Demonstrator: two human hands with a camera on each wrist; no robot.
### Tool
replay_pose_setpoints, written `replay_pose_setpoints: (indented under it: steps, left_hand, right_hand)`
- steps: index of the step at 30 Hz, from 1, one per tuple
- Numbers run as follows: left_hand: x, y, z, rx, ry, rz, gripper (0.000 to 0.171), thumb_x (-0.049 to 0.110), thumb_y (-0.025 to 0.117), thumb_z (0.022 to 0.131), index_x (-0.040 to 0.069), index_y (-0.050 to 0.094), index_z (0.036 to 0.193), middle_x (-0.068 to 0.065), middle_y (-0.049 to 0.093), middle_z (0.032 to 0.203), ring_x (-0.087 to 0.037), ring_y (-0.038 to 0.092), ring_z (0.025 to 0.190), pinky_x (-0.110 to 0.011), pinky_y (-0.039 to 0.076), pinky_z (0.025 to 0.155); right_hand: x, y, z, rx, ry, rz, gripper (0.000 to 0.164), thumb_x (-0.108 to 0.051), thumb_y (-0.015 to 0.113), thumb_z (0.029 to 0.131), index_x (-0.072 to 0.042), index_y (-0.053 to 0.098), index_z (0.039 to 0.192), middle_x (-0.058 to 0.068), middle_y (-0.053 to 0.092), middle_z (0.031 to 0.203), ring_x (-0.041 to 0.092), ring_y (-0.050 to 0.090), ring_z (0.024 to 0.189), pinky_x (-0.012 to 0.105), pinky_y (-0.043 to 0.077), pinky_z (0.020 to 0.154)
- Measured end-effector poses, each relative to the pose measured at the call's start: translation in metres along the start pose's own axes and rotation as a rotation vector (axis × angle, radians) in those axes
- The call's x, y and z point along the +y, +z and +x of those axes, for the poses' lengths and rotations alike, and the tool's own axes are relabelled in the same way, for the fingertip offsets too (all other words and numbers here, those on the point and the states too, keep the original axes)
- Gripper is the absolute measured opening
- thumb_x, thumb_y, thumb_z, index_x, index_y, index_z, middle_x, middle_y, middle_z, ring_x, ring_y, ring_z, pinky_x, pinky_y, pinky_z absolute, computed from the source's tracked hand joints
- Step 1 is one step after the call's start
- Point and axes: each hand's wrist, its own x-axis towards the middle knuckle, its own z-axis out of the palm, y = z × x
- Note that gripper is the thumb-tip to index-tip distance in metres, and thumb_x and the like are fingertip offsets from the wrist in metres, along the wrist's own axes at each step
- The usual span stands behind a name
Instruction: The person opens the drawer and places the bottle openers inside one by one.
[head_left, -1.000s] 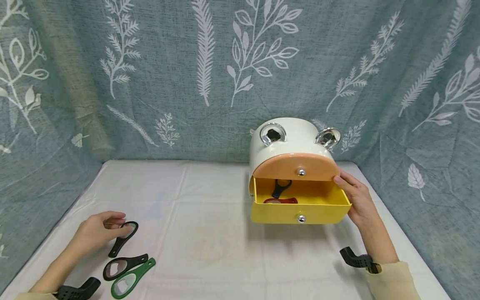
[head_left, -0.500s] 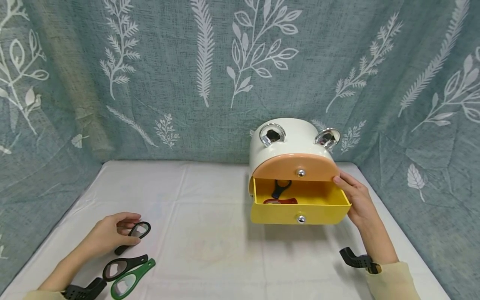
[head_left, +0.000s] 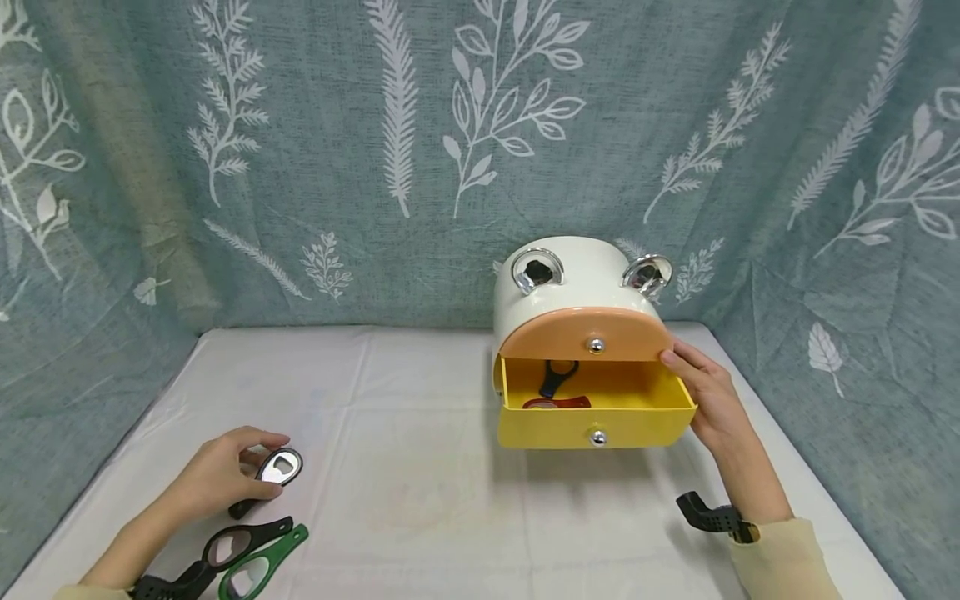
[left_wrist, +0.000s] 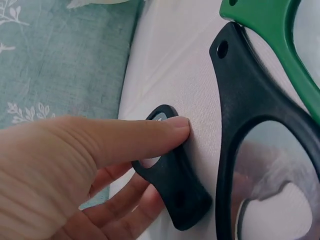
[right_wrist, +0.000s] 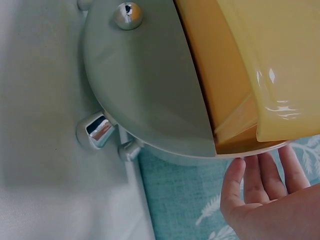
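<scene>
My left hand [head_left: 213, 477] pinches a black bottle opener [head_left: 282, 467] by its round end, thumb across the face, fingers behind, at the left of the desk [head_left: 420, 508]; I can't tell whether it touches the white cloth. Near it lie a second black bottle opener [left_wrist: 245, 95] and a green bottle opener [head_left: 281, 551], side by side. My right hand [head_left: 716, 406] isn't clenched: its fingers rest against the side of the white box [head_left: 577, 271], whose yellow drawer [head_left: 551, 430] stands open around a dark blue opener [head_left: 551, 385] and a red opener [head_left: 573, 402].
</scene>
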Motion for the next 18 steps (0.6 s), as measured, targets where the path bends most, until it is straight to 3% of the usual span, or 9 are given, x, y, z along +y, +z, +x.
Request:
replay_pose_setpoints:
  steps: [7, 18]
  left_hand:
    - [0.0019, 0.0020, -0.0020, 0.008, 0.034, 0.009, 0.058, 0.015, 0.091, 0.066, 0.001, 0.068, 0.118, -0.014, 0.068, 0.105, -0.025, 0.068, 0.083, -0.029, 0.055, 0.059]
    - [0.0037, 0.0062, -0.0012, 0.003, 0.045, 0.001, 0.058, 0.022, 0.089, 0.071, 0.002, 0.068, 0.121, -0.011, 0.068, 0.109, -0.027, 0.067, 0.092, -0.029, 0.057, 0.071]
  right_hand:
    - [-0.0002, 0.0007, 0.0010, -0.012, 0.002, 0.018, 0.035, -0.016, 0.072, 0.092, -0.019, 0.068, 0.127, -0.003, 0.061, 0.123, 0.017, 0.049, 0.117, 0.023, 0.049, 0.091]
    - [-0.0001, 0.0004, 0.0003, -0.008, -0.011, 0.014, 0.036, -0.017, 0.072, 0.092, -0.019, 0.068, 0.128, -0.004, 0.062, 0.122, 0.016, 0.048, 0.118, 0.022, 0.049, 0.091]
